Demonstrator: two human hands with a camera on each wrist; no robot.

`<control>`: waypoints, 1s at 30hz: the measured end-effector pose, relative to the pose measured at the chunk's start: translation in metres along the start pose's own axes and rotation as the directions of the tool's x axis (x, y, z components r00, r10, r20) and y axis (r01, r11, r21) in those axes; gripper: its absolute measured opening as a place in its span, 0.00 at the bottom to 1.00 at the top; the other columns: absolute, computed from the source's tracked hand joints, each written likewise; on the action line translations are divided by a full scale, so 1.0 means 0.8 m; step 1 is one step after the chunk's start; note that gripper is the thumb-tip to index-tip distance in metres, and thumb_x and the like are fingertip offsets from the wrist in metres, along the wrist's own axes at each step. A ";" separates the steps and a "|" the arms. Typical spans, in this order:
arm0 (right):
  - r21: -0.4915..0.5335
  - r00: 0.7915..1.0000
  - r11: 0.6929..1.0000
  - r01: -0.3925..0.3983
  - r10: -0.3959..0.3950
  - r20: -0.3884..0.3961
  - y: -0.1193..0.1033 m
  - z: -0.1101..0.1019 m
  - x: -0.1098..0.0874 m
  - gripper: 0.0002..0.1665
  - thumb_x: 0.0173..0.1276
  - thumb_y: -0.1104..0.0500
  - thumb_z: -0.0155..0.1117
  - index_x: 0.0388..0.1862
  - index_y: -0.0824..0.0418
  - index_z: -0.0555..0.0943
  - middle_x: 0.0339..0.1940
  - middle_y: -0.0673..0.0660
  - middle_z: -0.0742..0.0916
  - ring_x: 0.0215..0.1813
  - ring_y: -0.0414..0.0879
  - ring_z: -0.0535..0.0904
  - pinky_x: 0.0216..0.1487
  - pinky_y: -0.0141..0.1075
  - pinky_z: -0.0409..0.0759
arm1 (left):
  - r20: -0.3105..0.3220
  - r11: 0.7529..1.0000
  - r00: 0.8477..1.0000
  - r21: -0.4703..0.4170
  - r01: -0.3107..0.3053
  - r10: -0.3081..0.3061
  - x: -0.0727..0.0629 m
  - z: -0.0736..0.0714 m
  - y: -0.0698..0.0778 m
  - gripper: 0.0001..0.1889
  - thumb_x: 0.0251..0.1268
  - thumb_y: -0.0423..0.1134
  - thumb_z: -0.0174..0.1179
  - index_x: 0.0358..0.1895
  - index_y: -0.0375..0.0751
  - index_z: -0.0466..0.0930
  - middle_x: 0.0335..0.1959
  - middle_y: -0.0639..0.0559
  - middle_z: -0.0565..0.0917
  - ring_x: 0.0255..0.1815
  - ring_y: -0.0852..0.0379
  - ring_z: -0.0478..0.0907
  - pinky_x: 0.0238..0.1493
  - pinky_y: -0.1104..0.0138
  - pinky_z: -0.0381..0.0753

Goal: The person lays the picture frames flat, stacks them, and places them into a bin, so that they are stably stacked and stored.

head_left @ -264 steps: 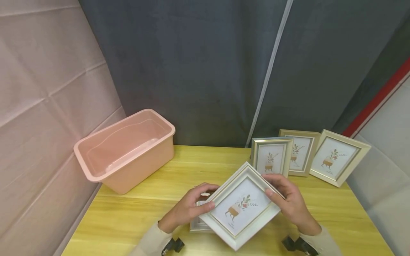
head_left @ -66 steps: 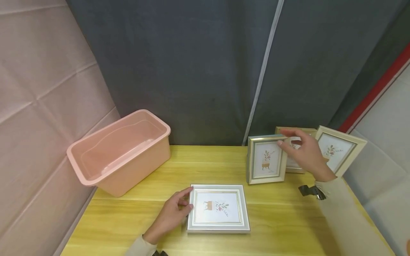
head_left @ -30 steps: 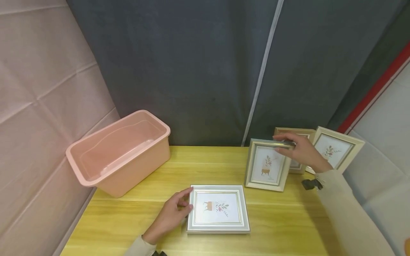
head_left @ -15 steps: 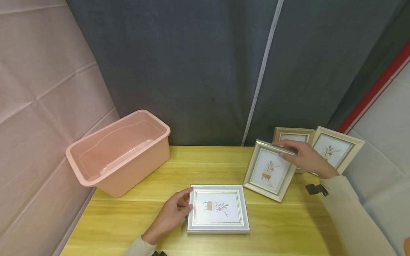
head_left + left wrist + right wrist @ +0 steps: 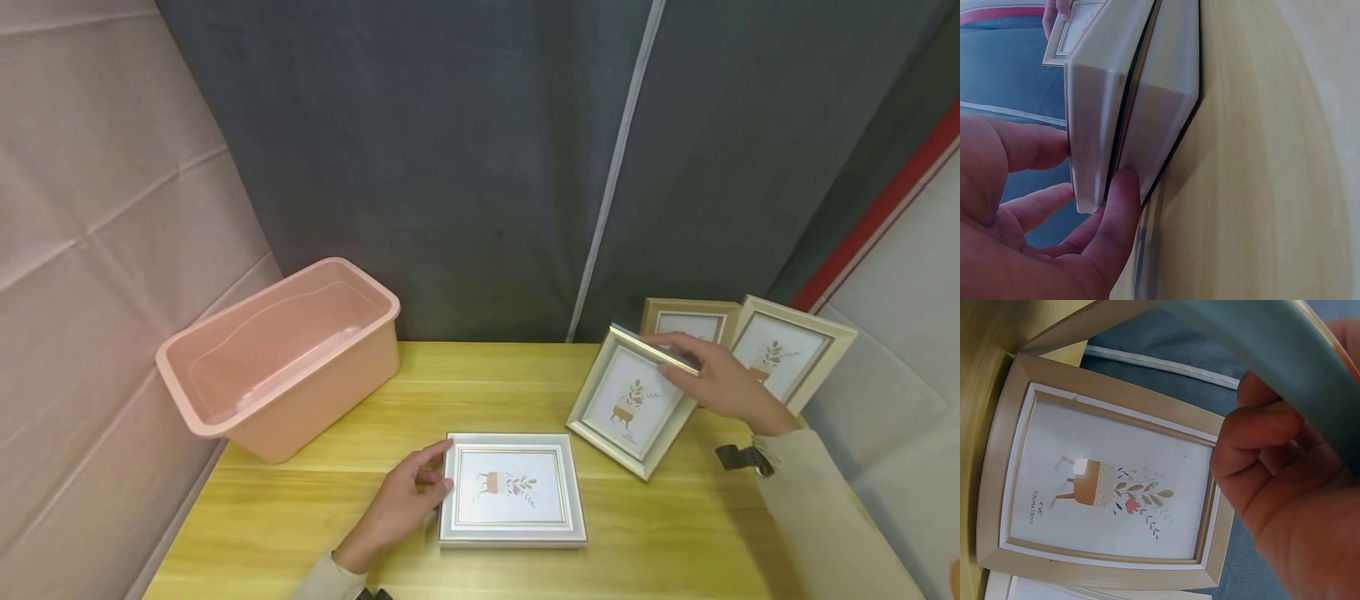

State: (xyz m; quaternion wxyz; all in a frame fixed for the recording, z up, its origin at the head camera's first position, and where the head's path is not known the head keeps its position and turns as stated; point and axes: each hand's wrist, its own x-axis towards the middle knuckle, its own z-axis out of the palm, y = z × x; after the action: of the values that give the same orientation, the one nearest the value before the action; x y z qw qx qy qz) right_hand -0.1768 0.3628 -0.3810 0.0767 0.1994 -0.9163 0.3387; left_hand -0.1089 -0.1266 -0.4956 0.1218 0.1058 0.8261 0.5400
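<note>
Two picture frames lie stacked on the table; a white picture frame (image 5: 513, 533) with a plant print is on top, and in the left wrist view a second frame (image 5: 1163, 119) shows beneath it. My left hand (image 5: 397, 504) rests against the stack's left edge, its fingertips touching the sides. My right hand (image 5: 723, 379) grips the upper edge of a champagne picture frame (image 5: 633, 400) and holds it tilted. Only that frame's greenish edge shows in the right wrist view. Behind it stand a tan picture frame (image 5: 1116, 487) and a cream picture frame (image 5: 780, 350).
A pink plastic tub (image 5: 341, 383) stands at the table's back left, with nothing visible inside. Dark curtain (image 5: 450, 167) hangs behind the wooden table (image 5: 315, 508). Pale panels flank both sides, with the tan and cream frames near the right one.
The white frame, earlier held up in both hands, now lies on the stack. My right hand has since gripped the champagne frame, drawn it forward and tilted it. My left hand stays put lately.
</note>
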 end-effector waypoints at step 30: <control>0.161 0.985 0.986 0.038 -0.010 -0.172 -0.065 0.008 -0.035 0.28 0.77 0.67 0.64 0.74 0.58 0.77 0.46 0.49 0.86 0.38 0.39 0.86 0.34 0.31 0.86 | -0.162 0.990 0.978 -0.032 -0.140 0.133 -0.001 -0.009 0.041 0.23 0.73 0.37 0.68 0.69 0.53 0.80 0.65 0.47 0.84 0.55 0.55 0.82 0.47 0.69 0.87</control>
State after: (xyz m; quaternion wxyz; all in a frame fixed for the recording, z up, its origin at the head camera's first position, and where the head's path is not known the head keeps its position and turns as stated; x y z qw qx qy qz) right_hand -0.1294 0.3319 -0.3629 0.1425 0.1863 -0.8729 0.4277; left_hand -0.1089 -0.1202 -0.4629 0.0203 0.1162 0.8121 0.5715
